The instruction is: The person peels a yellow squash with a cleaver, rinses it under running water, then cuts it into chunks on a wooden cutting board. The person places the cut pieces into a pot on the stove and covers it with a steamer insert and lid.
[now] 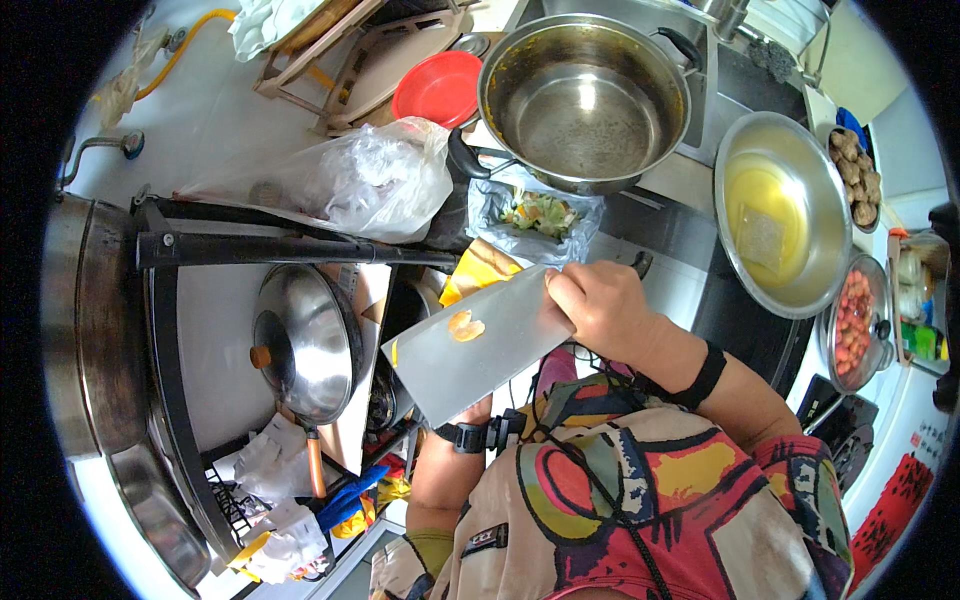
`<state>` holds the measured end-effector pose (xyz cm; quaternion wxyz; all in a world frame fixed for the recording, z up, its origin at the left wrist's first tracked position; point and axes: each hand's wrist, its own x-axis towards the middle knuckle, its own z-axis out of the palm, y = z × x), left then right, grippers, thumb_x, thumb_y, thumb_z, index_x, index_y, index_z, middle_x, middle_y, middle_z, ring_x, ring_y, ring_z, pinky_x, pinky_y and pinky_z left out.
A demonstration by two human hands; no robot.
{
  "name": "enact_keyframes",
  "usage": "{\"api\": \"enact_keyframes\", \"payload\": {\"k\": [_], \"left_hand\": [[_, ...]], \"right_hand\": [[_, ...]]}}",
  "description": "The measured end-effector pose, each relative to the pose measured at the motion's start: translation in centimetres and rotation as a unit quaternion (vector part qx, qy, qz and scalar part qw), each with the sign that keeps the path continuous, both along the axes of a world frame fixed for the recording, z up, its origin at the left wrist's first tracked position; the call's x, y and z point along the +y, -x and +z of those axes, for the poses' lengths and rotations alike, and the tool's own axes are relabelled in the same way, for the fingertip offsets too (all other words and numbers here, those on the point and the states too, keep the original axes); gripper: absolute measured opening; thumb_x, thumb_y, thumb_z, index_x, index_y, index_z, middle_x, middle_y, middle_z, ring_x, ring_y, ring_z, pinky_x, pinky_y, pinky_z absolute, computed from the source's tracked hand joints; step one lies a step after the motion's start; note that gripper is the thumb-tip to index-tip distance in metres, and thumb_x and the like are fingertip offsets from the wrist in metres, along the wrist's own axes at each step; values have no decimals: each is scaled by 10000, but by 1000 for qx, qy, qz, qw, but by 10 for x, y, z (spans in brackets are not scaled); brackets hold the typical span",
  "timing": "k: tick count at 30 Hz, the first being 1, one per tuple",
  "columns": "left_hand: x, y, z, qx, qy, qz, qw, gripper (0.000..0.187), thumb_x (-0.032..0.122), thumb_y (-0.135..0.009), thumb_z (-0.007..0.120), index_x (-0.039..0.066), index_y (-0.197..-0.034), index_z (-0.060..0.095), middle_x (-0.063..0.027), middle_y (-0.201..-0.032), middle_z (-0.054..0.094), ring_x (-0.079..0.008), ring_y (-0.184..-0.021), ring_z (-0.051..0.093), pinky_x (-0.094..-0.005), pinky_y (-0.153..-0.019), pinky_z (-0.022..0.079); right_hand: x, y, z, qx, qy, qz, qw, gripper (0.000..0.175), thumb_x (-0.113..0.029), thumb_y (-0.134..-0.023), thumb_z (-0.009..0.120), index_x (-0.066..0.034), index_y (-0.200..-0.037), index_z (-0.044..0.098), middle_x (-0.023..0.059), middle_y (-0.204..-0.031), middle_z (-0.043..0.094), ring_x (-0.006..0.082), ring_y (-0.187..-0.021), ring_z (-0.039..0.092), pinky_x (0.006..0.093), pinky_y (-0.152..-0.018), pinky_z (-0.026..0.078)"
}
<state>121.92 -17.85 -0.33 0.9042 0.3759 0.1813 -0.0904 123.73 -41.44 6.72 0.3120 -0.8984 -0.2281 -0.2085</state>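
Observation:
My right hand (600, 307) grips a broad-bladed cleaver (495, 367) near the heel of its blade. The blade is tilted across the view, with a small orange-yellow scrap of food (466, 326) stuck to its flat. Beyond its upper edge shows a yellow-orange piece that looks like pumpkin (480, 271), partly hidden by the steel. Of my left hand (477, 410) only a part near the wrist shows below the blade. Its fingers are hidden, so what they hold cannot be seen. A bin lined with a pale bag (487, 225) holds vegetable scraps (541, 213) just ahead.
A large steel pot (592, 112) stands ahead beside a red plastic basin (439, 88). At right are a steel basin (817, 277) of yellow liquid and a glass-lidded pan (879, 300). A black rack frame (300, 250) with a lidded wok (307, 352) stands left.

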Motion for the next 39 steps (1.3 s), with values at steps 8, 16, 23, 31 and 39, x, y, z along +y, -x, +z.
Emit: {"api": "enact_keyframes", "payload": {"k": [8,16,23,31,39], "left_hand": [[-5,-3,-5,1,-19,0,1000,448,309,-959,559,46,-1313,483,-155,-1305,547,-301,-1193,544,-454,-1024,454],[-23,-24,20,-18,-74,-89,993,447,293,-944,590,58,-1310,487,-113,-1247,574,-251,-1153,568,-418,-991,478],[-29,-36,20,-22,-62,-105,992,415,182,-896,645,52,-1263,498,-70,-1206,569,-188,-1111,566,-364,-958,483],[-35,-33,14,34,-57,-89,994,500,126,-817,685,35,-1267,488,-79,-1166,586,-208,-1083,575,-354,-946,472],[-32,-42,33,-34,-42,-168,984,530,74,-709,696,-4,-1206,527,-90,-1062,641,-223,-991,629,-339,-878,504]], "right_hand": [[-3,-3,-13,5,28,-15,999,206,-211,-758,679,-76,-804,530,68,-693,535,256,-566,595,375,-503,480],[-7,-5,-49,54,41,-47,997,150,-171,-763,655,-93,-796,531,67,-701,555,259,-543,604,389,-481,479],[0,-3,-63,87,53,-96,990,92,-125,-777,609,-97,-796,523,77,-704,561,264,-541,609,382,-476,486],[2,-15,-77,132,75,-88,984,77,-112,-803,583,-76,-842,527,110,-752,605,290,-597,649,414,-504,505],[-46,-9,-126,357,143,-201,901,191,-146,-824,593,-36,-980,585,201,-846,686,398,-739,670,501,-651,529]]}}
